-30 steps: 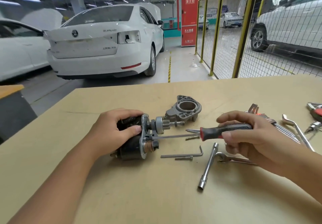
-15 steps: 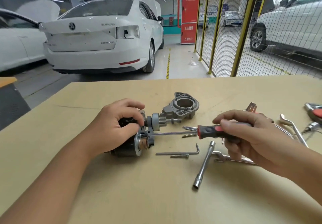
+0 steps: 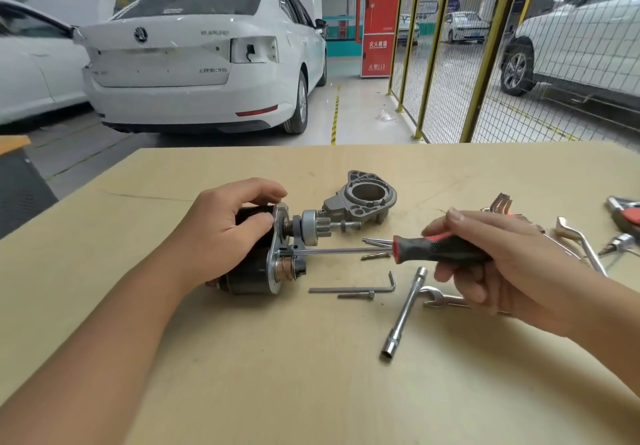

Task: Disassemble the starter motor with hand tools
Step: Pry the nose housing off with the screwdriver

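The starter motor (image 3: 263,257) lies on its side on the bench (image 3: 277,375), a flat board of pale tan wood with a matte face. Its body is a black cylinder closed by a bright metal plate, from which a small toothed gear on a shaft sticks out to the right. The left hand (image 3: 221,233) curls over the black body, fingertips and thumb pressed at the plate's upper edge. The right hand (image 3: 502,261) wraps its fingers round the handle of one screwdriver (image 3: 398,252), black rubber with red ends; the thin steel shank runs level to the left, and its tip meets the plate.

Just behind the gear sits one grey cast housing (image 3: 363,200), a hollow ring with lugs; its round bore shows nothing inside.

Loose on the bench near the motor: one L-shaped hex key (image 3: 356,288), one long bolt (image 3: 356,295) lying just beside it, one shiny tubular socket wrench (image 3: 403,313) set at a slant, and one open-ended spanner (image 3: 438,299) partly hidden under the right hand. Small pointed bits (image 3: 375,242) lie under the shank; their count is unclear. More metal tools (image 3: 581,243) lie at the right edge, too overlapped to count.

Beyond the bench stands a white car (image 3: 194,60), with a yellow-posted mesh fence (image 3: 446,63) on the right.
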`<state>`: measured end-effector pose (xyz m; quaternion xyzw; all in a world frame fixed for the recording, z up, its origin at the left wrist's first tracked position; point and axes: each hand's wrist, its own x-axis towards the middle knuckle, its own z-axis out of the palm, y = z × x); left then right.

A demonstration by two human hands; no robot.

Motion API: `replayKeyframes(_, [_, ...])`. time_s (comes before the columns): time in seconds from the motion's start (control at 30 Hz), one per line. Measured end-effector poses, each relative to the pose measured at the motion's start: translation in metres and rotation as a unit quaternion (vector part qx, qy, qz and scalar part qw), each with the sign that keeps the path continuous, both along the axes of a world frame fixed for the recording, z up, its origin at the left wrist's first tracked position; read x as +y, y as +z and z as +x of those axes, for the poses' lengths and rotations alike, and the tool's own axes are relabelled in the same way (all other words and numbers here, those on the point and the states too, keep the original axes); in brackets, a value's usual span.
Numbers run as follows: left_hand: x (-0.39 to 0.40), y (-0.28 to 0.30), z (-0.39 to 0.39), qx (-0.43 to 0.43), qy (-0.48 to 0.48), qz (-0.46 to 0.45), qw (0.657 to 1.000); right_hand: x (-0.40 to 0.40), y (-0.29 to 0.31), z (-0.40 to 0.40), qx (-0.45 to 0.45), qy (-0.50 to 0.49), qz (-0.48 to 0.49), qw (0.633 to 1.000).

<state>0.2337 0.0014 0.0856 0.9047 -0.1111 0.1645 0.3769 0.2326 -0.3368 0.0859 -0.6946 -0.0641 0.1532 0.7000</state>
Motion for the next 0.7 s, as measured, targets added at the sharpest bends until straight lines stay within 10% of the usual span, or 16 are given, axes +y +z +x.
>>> replayKeyframes(0.7, [-0.0005,-0.0011,0.0024,0.087,0.053,-0.130,0.986,-0.0002,-0.0027,-0.0019,0.004,0.011,0.008,1.000])
